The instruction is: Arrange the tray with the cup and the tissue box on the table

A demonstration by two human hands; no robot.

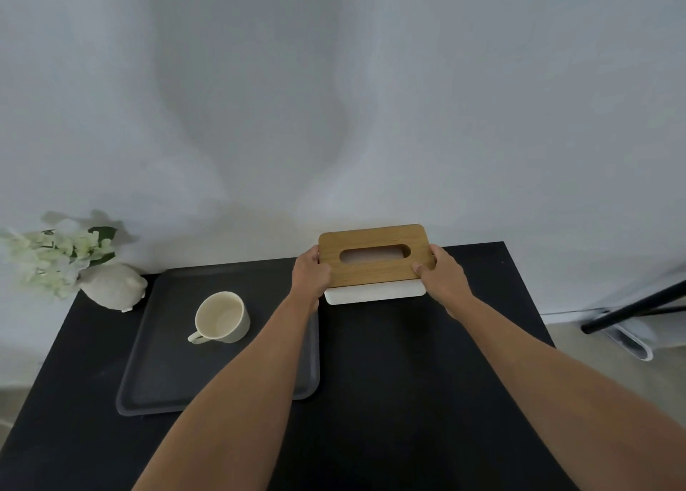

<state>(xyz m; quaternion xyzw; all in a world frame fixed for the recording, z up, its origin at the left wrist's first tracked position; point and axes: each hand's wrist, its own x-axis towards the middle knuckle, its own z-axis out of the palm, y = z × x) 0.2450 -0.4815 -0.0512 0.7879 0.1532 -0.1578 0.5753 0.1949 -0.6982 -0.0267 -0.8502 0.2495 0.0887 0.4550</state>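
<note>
Both hands clamped on the ends of a tissue box at the far edge of a black table.

Black table across the lower frame, against a pale draped backdrop. Dark grey tray lying flat on the table's left half, its right rim just beside the box. Tissue box at the far edge, right of the tray: wooden lid with an oval slot on top, white base showing below. Hard to tell whether resting on the table or lifted. Left hand wrapped around the box's left end, right hand around the right end, thumb on the lid. Cream cup upright inside the tray, handle pointing near-left. White vase with pale flowers at the far-left corner, just beside the tray.
</note>
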